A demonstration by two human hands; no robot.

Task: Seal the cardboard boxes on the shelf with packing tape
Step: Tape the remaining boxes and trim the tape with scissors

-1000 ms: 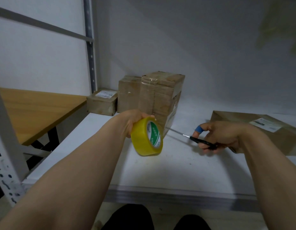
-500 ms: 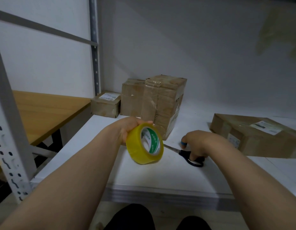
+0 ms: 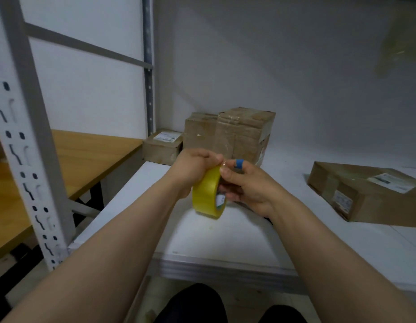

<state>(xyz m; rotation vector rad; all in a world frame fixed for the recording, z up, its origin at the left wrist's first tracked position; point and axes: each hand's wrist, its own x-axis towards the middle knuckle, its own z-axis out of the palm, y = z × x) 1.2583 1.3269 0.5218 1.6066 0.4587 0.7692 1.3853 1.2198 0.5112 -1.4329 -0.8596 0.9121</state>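
- Our left hand (image 3: 195, 169) curls round the yellow packing tape roll (image 3: 206, 197), steadying it on edge above the shelf (image 3: 225, 236).
- Our right hand (image 3: 246, 190) pinches at the roll's top edge, we judge to pick up the loose end.
- The tall taped box (image 3: 244, 136) stands at 12 o'clock, near.
- The flat labelled box (image 3: 365, 197) lies at 3 o'clock, well apart, likely awaiting tape.

Shelf (image 3: 225, 241): white flat board with a grey front edge. Four cardboard boxes rest on it.

Rear left corner: small box (image 3: 161, 148), white label on top. Just to its right: middle box (image 3: 199, 134), then tall box (image 3: 243, 138), clear tape over its top. Right side, well apart: flat box (image 3: 365, 197), lying askew, labels on top and front.
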